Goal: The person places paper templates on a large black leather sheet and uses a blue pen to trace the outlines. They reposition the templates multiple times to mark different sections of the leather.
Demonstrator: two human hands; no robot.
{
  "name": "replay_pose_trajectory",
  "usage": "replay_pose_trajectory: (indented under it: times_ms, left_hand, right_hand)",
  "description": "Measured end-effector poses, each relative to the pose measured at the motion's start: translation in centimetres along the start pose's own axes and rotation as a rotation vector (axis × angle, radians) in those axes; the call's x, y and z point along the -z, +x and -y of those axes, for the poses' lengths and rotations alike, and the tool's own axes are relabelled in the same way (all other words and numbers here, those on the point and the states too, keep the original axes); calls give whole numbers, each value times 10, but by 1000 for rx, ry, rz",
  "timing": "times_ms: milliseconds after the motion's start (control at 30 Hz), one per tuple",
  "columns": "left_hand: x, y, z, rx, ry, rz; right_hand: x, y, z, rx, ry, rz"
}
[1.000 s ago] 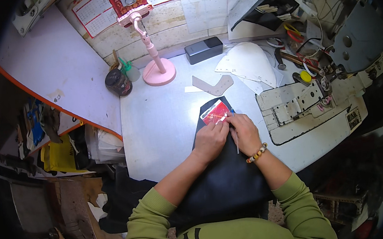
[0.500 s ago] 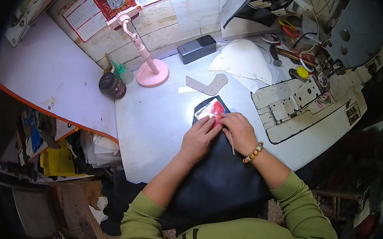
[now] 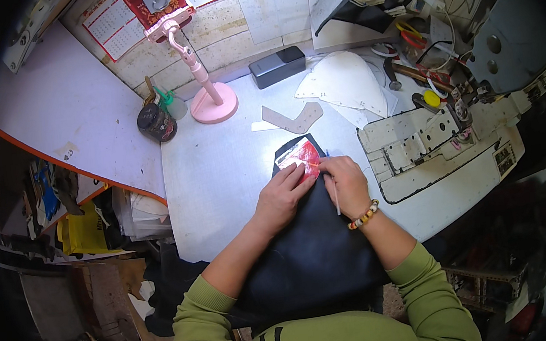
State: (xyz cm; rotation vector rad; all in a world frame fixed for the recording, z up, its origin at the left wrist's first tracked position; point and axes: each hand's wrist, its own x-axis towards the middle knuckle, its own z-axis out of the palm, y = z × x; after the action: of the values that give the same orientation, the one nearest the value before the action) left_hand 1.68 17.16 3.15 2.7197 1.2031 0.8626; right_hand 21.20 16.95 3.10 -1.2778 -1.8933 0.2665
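Note:
A large black leather piece (image 3: pixel 312 251) lies on the white worktable (image 3: pixel 215 175) and hangs over its near edge onto my lap. At its far tip sits a small red patch with a white strip (image 3: pixel 299 154). My left hand (image 3: pixel 280 196) lies flat on the leather, fingertips pressing the red patch. My right hand (image 3: pixel 345 183) rests beside it on the patch's right edge and holds a thin white stick (image 3: pixel 336 199) that points back toward me.
A pink stand (image 3: pixel 212 101) and a dark pot of tools (image 3: pixel 155 121) stand at the back left. A black box (image 3: pixel 277 66), grey and white pattern pieces (image 3: pixel 343 86) and a sewing machine bed (image 3: pixel 440 149) lie behind and to the right. Shelves with clutter sit on the left.
Both hands stay on the red patch at the leather's tip. Only the view has shifted slightly; the hands have barely moved.

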Motion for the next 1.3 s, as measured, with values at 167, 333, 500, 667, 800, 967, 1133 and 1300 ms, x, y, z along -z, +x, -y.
replay_pose_trajectory:
  times_ms: [167,333,500,667,800,967,1133,1300]
  left_hand:
    - [-4,2,-5,9,26,-9]
    - [-10,4,-10,14,36,-31]
    - [-16,10,-21,34,89,-79]
    - [-24,25,-40,84,224,-84]
    - [-27,46,-47,165,261,-27]
    - [-6,61,-30,407,-129,192]
    - [15,61,13,490,-165,191]
    - [5,31,9,385,-42,96]
  right_hand:
    - [9,0,-9,-259,215,-74]
    - [9,1,-11,-243,232,-54]
    - [7,2,-12,-126,160,12]
    - [4,2,-13,-29,116,2]
    - [4,1,-9,-177,252,-96]
    - [8,-1,-9,-257,297,-93]
    - [5,-2,-7,-203,270,-35]
    - [-3,-1,-5,-51,70,-39]
